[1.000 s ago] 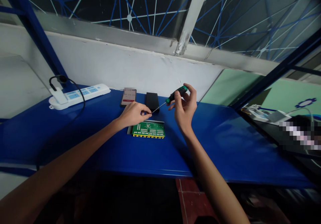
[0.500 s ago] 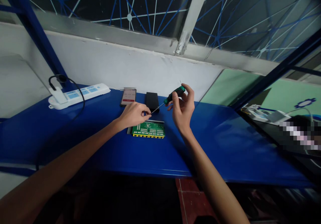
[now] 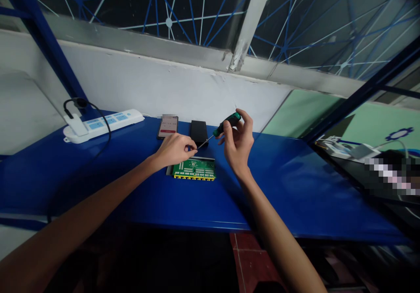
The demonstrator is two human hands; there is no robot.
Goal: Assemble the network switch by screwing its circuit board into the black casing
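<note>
My right hand (image 3: 240, 142) is closed round the green and black handle of a screwdriver (image 3: 226, 125), which slants down to the left. Its thin shaft ends at the fingertips of my left hand (image 3: 175, 150). Thumb and forefinger of that hand are pinched together at the tip; whatever small thing is between them is too small to make out. Just below the left fingers lies a green circuit board (image 3: 194, 169) with a yellow connector row along its near edge and a grey metal strip behind it. My left hand covers part of its far left corner.
A phone (image 3: 168, 127) and a black box (image 3: 198, 132) lie behind my hands on the blue table (image 3: 275, 188). At the back left is a white power strip (image 3: 106, 124) with a black cable (image 3: 109, 140). A dark surface with electronics (image 3: 359, 152) stands at the right.
The right hand and the screwdriver handle have shifted very slightly to the left. My left hand keeps its pinch at the tip, and the board stays in place.
</note>
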